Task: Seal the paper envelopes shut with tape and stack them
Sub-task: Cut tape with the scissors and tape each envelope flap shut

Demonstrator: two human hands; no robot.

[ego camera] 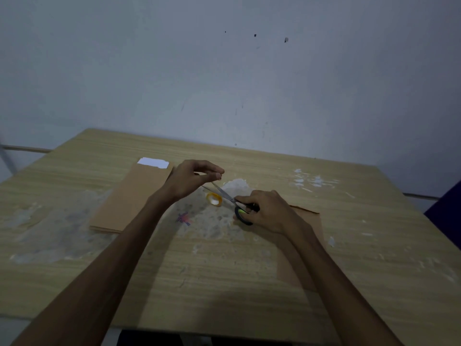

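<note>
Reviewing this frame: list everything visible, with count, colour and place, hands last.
envelope stack: one pile, brown, table left; white paper shows at its far end
single envelope: one, brown, under the right forearm
tape roll: one, yellow-cored, table centre
scissors: one pair, black handles, blades open toward the tape
table: one, light wood, with tape residue
wall: grey-white, behind
left hand: pinches a tape strip
right hand: grips the scissors
</note>
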